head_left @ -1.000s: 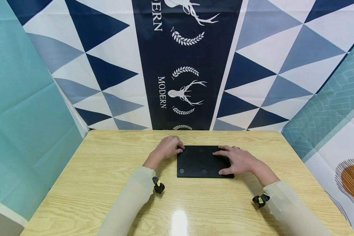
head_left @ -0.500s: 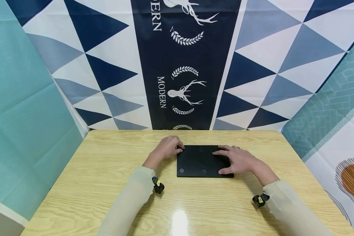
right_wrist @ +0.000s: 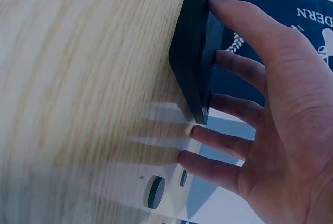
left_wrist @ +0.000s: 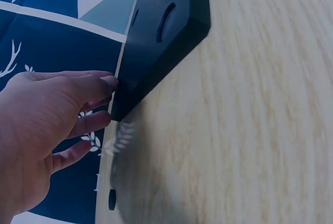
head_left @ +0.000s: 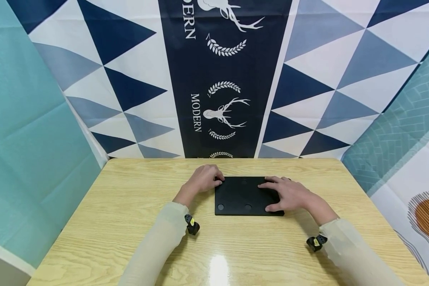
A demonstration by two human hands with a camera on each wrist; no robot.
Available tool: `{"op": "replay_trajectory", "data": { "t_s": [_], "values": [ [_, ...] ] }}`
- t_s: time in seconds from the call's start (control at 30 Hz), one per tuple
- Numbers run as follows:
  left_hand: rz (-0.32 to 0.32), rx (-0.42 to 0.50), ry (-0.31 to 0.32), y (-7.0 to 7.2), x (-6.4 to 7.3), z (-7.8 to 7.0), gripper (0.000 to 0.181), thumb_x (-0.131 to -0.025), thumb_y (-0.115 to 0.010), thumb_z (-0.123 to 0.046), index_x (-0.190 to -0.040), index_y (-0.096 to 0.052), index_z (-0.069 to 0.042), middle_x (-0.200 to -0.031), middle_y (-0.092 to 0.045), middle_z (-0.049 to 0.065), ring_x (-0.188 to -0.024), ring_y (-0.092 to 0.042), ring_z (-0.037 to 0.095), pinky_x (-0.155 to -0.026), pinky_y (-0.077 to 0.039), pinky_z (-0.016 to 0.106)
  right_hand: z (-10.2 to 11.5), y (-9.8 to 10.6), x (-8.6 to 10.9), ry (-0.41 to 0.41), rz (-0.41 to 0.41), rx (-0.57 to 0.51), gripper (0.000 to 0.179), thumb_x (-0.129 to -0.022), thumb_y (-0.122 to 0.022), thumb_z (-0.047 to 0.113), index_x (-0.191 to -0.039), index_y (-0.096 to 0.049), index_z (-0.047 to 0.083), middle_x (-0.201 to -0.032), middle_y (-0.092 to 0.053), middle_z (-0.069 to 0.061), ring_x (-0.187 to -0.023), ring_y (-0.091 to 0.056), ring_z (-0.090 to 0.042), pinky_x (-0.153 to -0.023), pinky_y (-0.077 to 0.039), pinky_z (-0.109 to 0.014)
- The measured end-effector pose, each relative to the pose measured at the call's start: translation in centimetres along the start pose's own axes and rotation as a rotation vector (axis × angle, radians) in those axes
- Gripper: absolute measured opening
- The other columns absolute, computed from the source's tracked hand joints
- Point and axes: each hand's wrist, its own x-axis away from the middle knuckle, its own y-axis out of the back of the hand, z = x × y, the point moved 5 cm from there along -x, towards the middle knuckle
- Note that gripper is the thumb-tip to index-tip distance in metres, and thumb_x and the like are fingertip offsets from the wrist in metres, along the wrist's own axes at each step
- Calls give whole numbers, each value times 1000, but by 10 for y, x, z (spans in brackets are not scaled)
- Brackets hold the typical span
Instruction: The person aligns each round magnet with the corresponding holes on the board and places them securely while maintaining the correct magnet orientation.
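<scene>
A flat black rectangular board (head_left: 241, 194) lies on the wooden table, with several round marks such as the near-left circle (head_left: 220, 207). At its far left corner my left hand (head_left: 201, 178) rests with thumb and a fingertip touching it. My right hand (head_left: 289, 193) lies spread over the right end, thumb near the front edge. In the right wrist view, the right thumb (right_wrist: 244, 21) presses on the board (right_wrist: 195, 52), while two fingertips reach past its edge to the table. The left hand's other fingers are loosely bent beside the corner in the left wrist view.
Small black discs lie on the table beside the board: one disc (left_wrist: 112, 199) past the left hand, and a larger-looking disc (right_wrist: 156, 193) and another disc (right_wrist: 183, 178) past the right fingers. Behind the table (head_left: 128, 238) hangs a patterned cloth (head_left: 221, 71).
</scene>
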Motion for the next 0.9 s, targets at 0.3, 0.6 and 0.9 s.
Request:
{"op": "replay_trajectory", "data": {
  "t_s": [0.3,0.6,0.9],
  "values": [
    [13,-51,65,41,13,-31,16,-108,-78,-22,-120,-90,-23,-129,-82,-1,-111,-79,17,-102,-63,39,3,0,0,0,5,3,82,-91,-84,66,-159,-65,23,-173,-49,-26,-146,-57,-62,-104,-55,-78],
    [0,-35,73,42,16,-24,15,-106,-80,-21,-118,-90,-21,-128,-82,1,-112,-78,21,-104,-63,43,1,-1,0,-4,2,-3,83,-91,-84,66,-159,-65,23,-173,-49,-26,-146,-56,-63,-106,-53,-79],
    [-4,-32,88,46,21,-15,16,-106,-79,-19,-119,-89,-19,-131,-82,3,-117,-78,24,-105,-63,44,0,-3,-1,-9,0,-11,84,-92,-83,67,-159,-65,21,-173,-49,-27,-147,-56,-63,-106,-53,-79]
  ]
}}
